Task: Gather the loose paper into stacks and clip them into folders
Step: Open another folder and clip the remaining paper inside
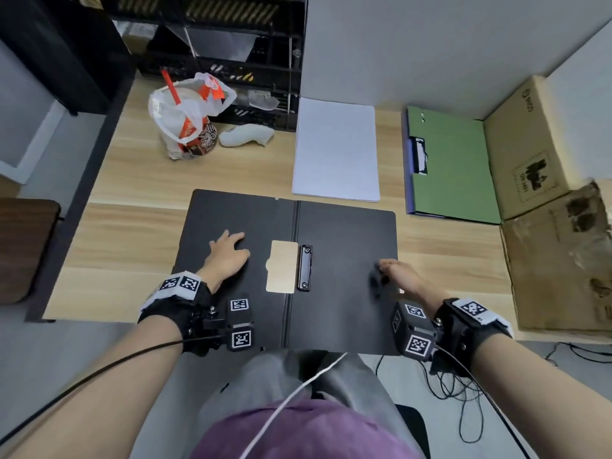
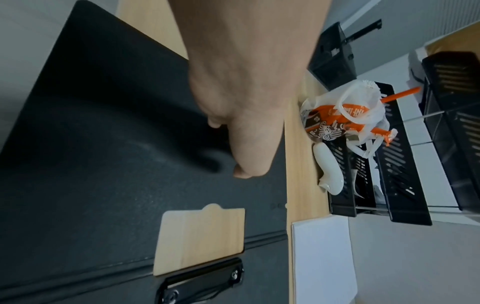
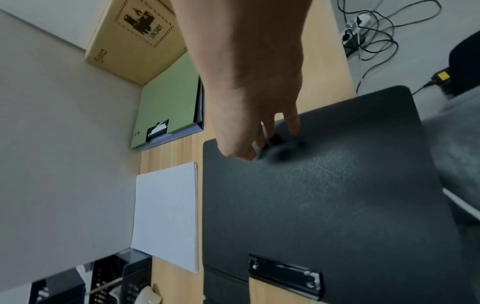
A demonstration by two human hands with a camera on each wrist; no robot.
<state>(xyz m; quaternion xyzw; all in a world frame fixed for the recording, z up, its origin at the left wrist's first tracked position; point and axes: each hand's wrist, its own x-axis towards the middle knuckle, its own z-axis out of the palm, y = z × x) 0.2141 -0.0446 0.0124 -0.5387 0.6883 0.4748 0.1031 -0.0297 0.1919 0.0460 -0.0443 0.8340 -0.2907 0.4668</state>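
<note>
An open black folder lies on the worktop. The left hand and right hand press its halves, fingers spread; a paper stack lies beyond.

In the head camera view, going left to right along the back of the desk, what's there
Plastic bag with a cup → white object → paper stack → green folder → cardboard box.
</note>
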